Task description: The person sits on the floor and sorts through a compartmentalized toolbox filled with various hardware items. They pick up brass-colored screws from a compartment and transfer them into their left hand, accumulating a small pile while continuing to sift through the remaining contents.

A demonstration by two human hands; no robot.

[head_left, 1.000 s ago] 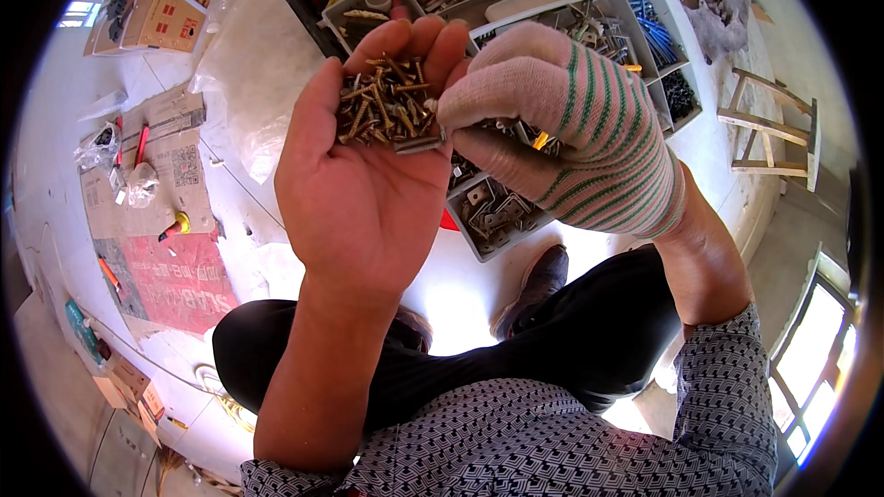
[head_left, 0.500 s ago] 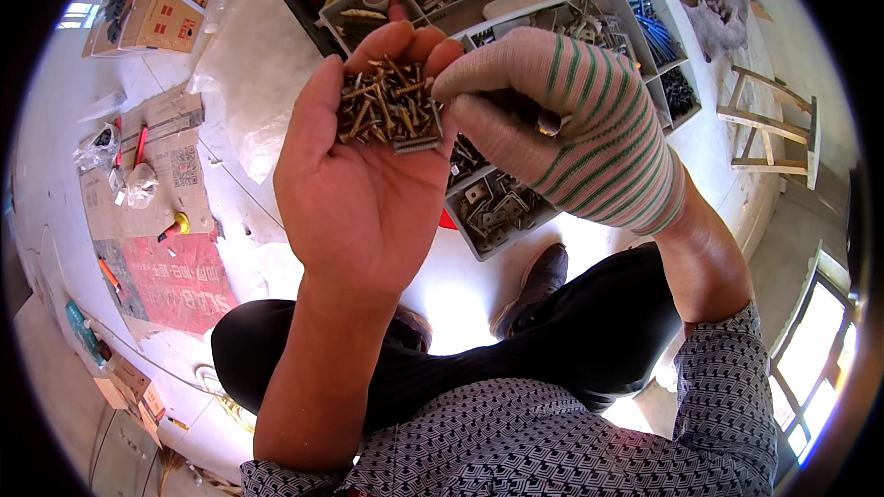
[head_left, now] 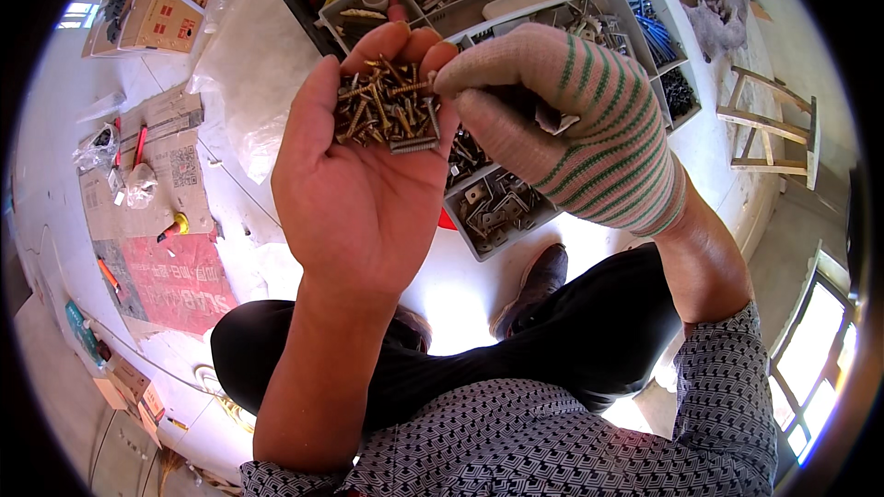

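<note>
My bare left hand (head_left: 359, 193) is cupped palm up around a pile of screws (head_left: 378, 115). Most of them are brass-coloured; a few silver ones, with a thick grey threaded piece, lie along the pile's lower right edge. My right hand (head_left: 589, 129) wears a pale knitted glove with green stripes. Its thumb and forefinger pinch at the right side of the pile, where the end of one brass screw meets the fingertips. The other gloved fingers curl behind and are mostly hidden. Beneath the right hand sits a grey compartment organizer (head_left: 552, 221) of small hardware.
Metal brackets (head_left: 497, 212) fill the organizer's nearest compartment; blue plastic pieces (head_left: 652, 32) and black screws (head_left: 679, 92) lie at its right. A toolbox tray (head_left: 442, 9) stands beyond. Left are flattened cardboard (head_left: 147, 166) and a carton (head_left: 161, 14); right, a wooden stool (head_left: 773, 124).
My right fingertips have shifted slightly at the pile's right edge, and a silver screw there has tilted. My left hand has moved very slightly left.
</note>
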